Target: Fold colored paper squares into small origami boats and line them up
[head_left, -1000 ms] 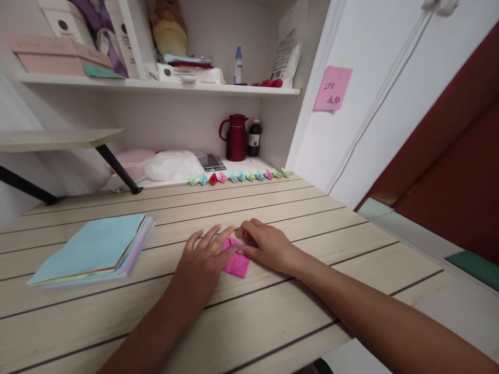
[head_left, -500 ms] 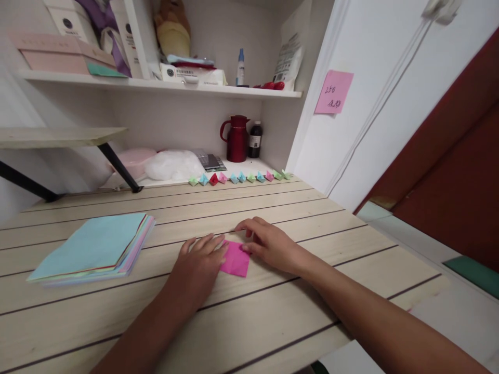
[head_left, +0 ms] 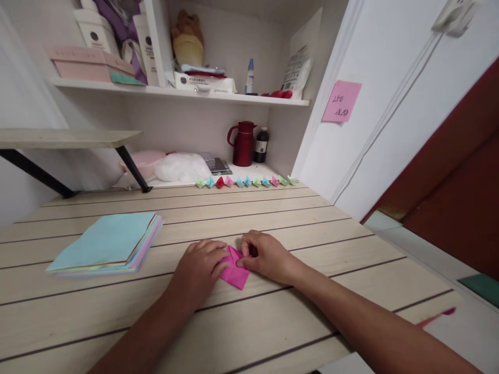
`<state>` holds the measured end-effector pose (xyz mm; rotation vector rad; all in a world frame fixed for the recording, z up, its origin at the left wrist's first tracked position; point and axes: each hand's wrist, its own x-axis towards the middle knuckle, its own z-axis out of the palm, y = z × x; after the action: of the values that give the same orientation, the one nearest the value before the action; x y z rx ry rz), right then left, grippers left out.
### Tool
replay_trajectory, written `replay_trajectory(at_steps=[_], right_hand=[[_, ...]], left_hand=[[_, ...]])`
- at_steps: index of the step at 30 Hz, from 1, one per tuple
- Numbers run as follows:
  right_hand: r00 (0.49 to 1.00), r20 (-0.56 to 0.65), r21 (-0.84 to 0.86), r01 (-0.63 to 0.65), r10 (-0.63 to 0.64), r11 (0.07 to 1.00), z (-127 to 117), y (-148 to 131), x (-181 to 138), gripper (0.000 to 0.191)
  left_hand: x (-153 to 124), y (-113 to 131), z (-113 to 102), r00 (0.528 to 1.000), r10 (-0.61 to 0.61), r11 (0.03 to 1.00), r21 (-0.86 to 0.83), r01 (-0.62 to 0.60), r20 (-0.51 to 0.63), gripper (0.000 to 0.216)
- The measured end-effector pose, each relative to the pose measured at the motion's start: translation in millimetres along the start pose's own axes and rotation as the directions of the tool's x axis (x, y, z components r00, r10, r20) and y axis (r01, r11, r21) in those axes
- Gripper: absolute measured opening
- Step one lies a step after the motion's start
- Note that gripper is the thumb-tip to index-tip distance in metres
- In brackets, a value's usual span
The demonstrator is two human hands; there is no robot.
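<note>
A small folded magenta paper (head_left: 235,272) lies on the pale wooden slat table (head_left: 273,311). My left hand (head_left: 200,270) rests on its left side, fingers curled down and pressing the paper. My right hand (head_left: 265,255) is at its upper right corner, thumb and forefinger pinched on a raised flap. A stack of coloured paper sheets (head_left: 111,242), light blue on top, sits to the left of my hands.
A row of several small folded paper shapes (head_left: 245,182) lines the table's far edge. Behind stand a dark red jug (head_left: 244,144), a brown bottle (head_left: 261,145), a pink bowl (head_left: 145,162) and a plastic bag (head_left: 181,166). A shelf above holds boxes. A pink sticky note (head_left: 341,101) is on the wall.
My left hand's fingers have curled in and slid back on the paper. My right hand has lifted a corner flap of the magenta paper. The camera has shifted slightly.
</note>
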<state>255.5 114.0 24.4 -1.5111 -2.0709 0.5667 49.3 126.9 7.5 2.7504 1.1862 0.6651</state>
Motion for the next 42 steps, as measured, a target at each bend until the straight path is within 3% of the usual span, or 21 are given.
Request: replay_trajectory(at_steps=[5, 9, 13, 16, 19, 22, 24, 26, 30, 32, 34, 36, 37, 39, 42], right_hand=[[0.998, 0.041, 0.122, 0.044, -0.049, 0.992, 2, -3, -2, 0.021], [0.972, 0.050, 0.070, 0.226, -0.229, 0.972, 4, -8, -5, 0.018], [0.937, -0.033, 0.055, 0.349, -0.348, 0.935, 2, -15, -6, 0.016], [0.955, -0.126, 0.240, 0.292, -0.268, 0.926, -1, -17, -6, 0.014], [0.983, -0.152, 0.459, 0.166, -0.107, 0.873, -2, -14, -3, 0.048], [0.997, -0.078, 0.601, 0.030, 0.021, 0.799, 0, -10, 2, 0.076], [0.999, -0.020, 0.674, -0.020, 0.045, 0.738, 3, -6, 6, 0.072], [0.999, 0.015, 0.730, -0.044, 0.048, 0.682, 7, -4, 8, 0.053], [1.000, 0.006, 0.761, -0.023, 0.029, 0.648, 11, -1, 10, 0.034], [0.999, -0.033, 0.722, 0.008, 0.023, 0.692, 10, -2, 9, 0.029], [0.991, -0.135, 0.603, 0.076, 0.007, 0.794, 7, -3, 8, 0.023], [0.957, -0.271, 0.375, 0.200, -0.099, 0.905, 4, -4, 6, 0.012], [0.927, -0.325, 0.230, 0.270, -0.188, 0.935, 3, -4, 5, 0.006], [0.855, -0.353, -0.052, 0.387, -0.379, 0.921, 2, -5, 4, 0.006], [0.783, -0.258, -0.338, 0.475, -0.565, 0.812, 4, -5, 1, 0.003]], left_hand=[[0, 1, 0, 0.996, -0.081, 0.994, -0.074, 0.077, -0.047, 0.022], [0, 2, 1, 0.995, -0.060, 0.994, -0.099, 0.052, -0.080, 0.041], [1, 3, -4, 0.997, 0.010, 0.998, -0.060, -0.015, -0.079, 0.009], [3, 3, -11, 0.986, -0.021, 0.995, -0.103, 0.004, -0.165, 0.005], [4, 1, -16, 0.956, -0.136, 0.966, -0.250, 0.069, -0.260, 0.008], [5, -3, -17, 0.915, -0.254, 0.899, -0.425, 0.105, -0.312, 0.008], [6, -4, -17, 0.893, -0.308, 0.860, -0.498, 0.113, -0.328, 0.009], [6, -5, -16, 0.880, -0.350, 0.829, -0.543, 0.132, -0.322, 0.011], [7, -4, -12, 0.890, -0.377, 0.787, -0.595, 0.161, -0.257, 0.013], [7, -3, -11, 0.898, -0.370, 0.789, -0.592, 0.167, -0.239, 0.015], [7, -2, -9, 0.905, -0.357, 0.803, -0.571, 0.171, -0.232, 0.013], [7, 0, -8, 0.909, -0.337, 0.834, -0.525, 0.167, -0.246, 0.006], [7, 2, -8, 0.907, -0.323, 0.857, -0.490, 0.159, -0.269, 0.014], [6, 4, -8, 0.908, -0.261, 0.914, -0.385, 0.124, -0.327, 0.030], [4, 5, -9, 0.933, -0.105, 0.982, -0.184, 0.042, -0.346, 0.024]])
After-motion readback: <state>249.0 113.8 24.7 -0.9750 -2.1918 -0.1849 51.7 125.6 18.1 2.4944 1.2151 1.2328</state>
